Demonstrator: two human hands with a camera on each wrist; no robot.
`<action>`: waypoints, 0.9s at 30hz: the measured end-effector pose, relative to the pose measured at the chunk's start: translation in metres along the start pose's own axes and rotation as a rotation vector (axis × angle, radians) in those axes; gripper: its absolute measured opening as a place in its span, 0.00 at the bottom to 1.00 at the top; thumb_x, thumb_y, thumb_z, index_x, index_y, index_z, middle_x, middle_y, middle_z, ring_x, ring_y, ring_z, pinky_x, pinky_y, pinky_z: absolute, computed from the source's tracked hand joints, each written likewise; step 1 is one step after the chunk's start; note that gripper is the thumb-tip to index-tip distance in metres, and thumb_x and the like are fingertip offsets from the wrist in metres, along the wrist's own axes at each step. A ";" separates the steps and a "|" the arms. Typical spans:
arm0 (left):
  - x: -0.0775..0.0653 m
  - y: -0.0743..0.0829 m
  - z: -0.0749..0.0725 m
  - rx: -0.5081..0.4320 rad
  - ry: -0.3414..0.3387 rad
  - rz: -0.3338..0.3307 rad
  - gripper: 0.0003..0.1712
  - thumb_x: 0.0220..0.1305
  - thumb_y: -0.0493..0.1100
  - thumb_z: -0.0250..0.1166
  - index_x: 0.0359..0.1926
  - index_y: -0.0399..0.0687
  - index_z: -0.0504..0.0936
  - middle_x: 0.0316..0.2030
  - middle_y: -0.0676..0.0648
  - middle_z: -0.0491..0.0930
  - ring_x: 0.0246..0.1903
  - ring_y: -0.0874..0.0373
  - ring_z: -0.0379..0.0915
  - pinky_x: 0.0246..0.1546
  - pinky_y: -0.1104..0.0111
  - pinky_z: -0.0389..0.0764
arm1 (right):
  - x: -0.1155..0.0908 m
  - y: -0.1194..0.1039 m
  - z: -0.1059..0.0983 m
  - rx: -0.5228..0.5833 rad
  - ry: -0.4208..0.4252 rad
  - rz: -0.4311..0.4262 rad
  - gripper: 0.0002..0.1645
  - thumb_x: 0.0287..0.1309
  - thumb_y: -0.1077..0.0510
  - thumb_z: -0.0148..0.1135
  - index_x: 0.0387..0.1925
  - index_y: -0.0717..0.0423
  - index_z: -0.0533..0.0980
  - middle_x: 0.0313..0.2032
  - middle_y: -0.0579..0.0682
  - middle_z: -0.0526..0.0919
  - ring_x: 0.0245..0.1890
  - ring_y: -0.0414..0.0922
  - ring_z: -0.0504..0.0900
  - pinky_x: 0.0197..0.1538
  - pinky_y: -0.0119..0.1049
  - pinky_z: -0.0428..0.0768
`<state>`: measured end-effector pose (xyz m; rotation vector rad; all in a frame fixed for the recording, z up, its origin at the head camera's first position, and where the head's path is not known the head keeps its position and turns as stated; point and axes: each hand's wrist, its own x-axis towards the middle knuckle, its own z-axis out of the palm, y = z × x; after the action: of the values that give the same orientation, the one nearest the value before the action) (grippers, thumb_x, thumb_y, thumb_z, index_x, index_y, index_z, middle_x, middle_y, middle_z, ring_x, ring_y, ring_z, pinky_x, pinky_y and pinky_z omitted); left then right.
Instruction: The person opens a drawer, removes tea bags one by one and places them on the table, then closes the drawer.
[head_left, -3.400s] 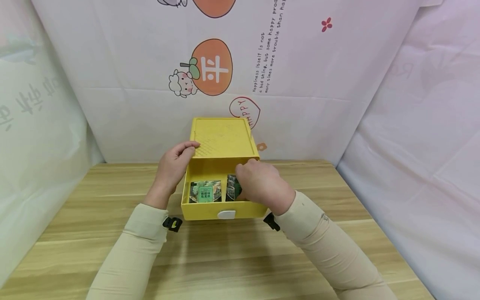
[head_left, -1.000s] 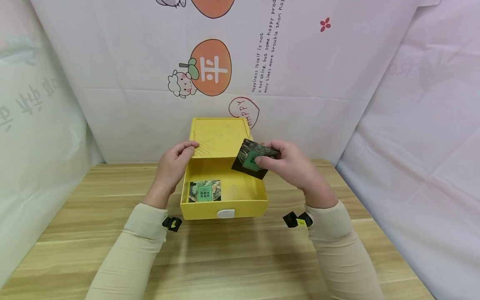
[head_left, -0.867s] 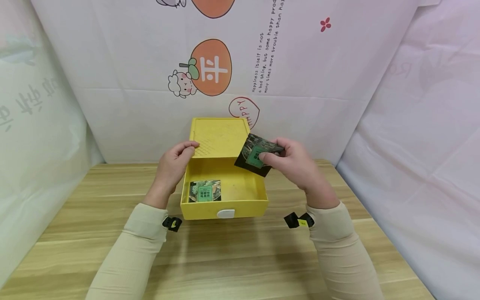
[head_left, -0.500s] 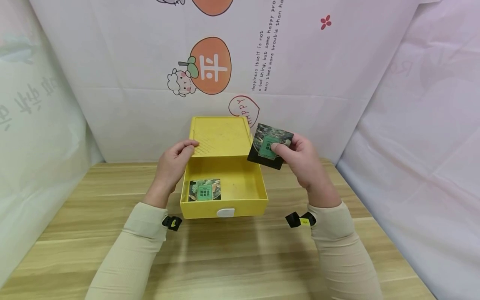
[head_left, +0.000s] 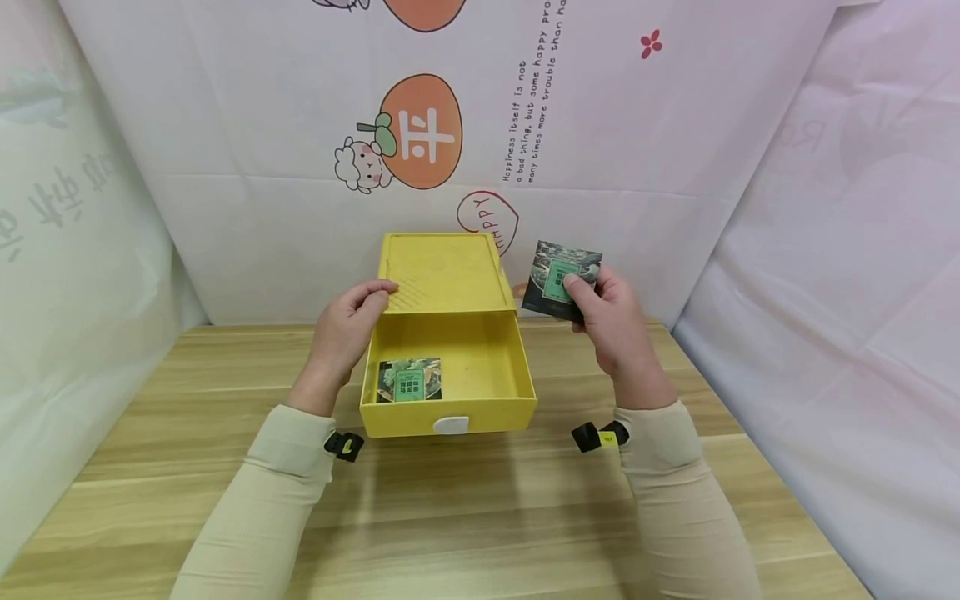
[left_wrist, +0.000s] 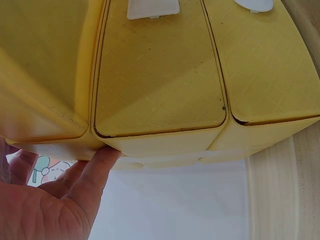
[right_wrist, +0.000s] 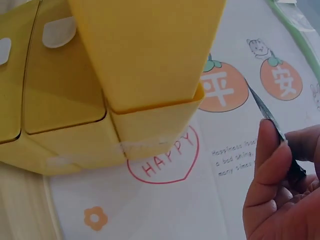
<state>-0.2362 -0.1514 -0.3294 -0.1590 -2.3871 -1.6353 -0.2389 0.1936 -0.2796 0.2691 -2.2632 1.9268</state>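
In the head view, my right hand pinches a square dark tea sachet with a green label, thumb across its face. It is held in the air right of a yellow drawer cabinet. Edge-on, the same sachet shows between thumb and fingers in the right wrist view. The cabinet's top drawer is pulled out; a second tea sachet leans inside at its front left. My left hand rests on the cabinet's left edge, thumb touching its side.
The cabinet stands on a wood-grain table against a printed white cloth. Cloth walls rise on the left and right. Two lower drawers with white tabs sit closed beneath the open one.
My right hand has lifted the sachet out of the drawer's right part and carried it up and to the right. My left hand has stayed on the cabinet.
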 end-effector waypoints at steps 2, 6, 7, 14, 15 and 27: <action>0.000 0.000 0.000 0.001 0.000 0.001 0.25 0.79 0.58 0.51 0.63 0.55 0.84 0.68 0.52 0.77 0.68 0.51 0.70 0.69 0.49 0.70 | 0.003 0.005 -0.001 -0.007 0.008 0.006 0.22 0.78 0.49 0.55 0.62 0.59 0.72 0.38 0.45 0.82 0.27 0.38 0.81 0.28 0.27 0.75; 0.000 -0.001 0.000 0.000 -0.003 0.000 0.24 0.80 0.59 0.51 0.63 0.56 0.84 0.68 0.53 0.77 0.68 0.51 0.70 0.70 0.49 0.70 | 0.007 0.014 -0.002 -0.015 0.021 0.016 0.21 0.79 0.48 0.54 0.61 0.57 0.71 0.35 0.45 0.82 0.23 0.37 0.80 0.26 0.27 0.73; 0.000 -0.001 0.000 0.000 -0.003 0.000 0.24 0.80 0.59 0.51 0.63 0.56 0.84 0.68 0.53 0.77 0.68 0.51 0.70 0.70 0.48 0.70 | 0.009 0.017 -0.002 -0.017 0.026 0.019 0.21 0.79 0.47 0.54 0.60 0.57 0.71 0.36 0.45 0.81 0.23 0.37 0.80 0.26 0.27 0.72; 0.000 0.000 0.000 -0.005 -0.004 0.001 0.24 0.80 0.59 0.51 0.63 0.57 0.83 0.68 0.53 0.77 0.69 0.52 0.69 0.70 0.48 0.69 | 0.018 0.033 -0.002 -0.046 0.082 0.056 0.21 0.77 0.44 0.56 0.52 0.58 0.72 0.36 0.49 0.74 0.23 0.37 0.76 0.26 0.27 0.75; 0.000 0.000 0.000 -0.003 -0.003 0.000 0.24 0.80 0.59 0.51 0.63 0.57 0.83 0.68 0.53 0.77 0.69 0.52 0.70 0.70 0.48 0.69 | 0.019 0.037 -0.002 -0.049 0.086 0.064 0.21 0.77 0.44 0.57 0.52 0.58 0.72 0.36 0.49 0.74 0.24 0.37 0.75 0.26 0.27 0.76; -0.001 0.000 0.000 -0.009 -0.011 -0.001 0.24 0.80 0.58 0.50 0.64 0.55 0.83 0.68 0.52 0.76 0.69 0.51 0.70 0.70 0.49 0.70 | 0.033 0.079 0.001 -0.081 0.074 0.167 0.17 0.78 0.51 0.57 0.54 0.61 0.73 0.35 0.46 0.77 0.26 0.36 0.78 0.27 0.27 0.75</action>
<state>-0.2357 -0.1510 -0.3298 -0.1689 -2.3892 -1.6500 -0.2896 0.2038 -0.3473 -0.0010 -2.3758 1.8797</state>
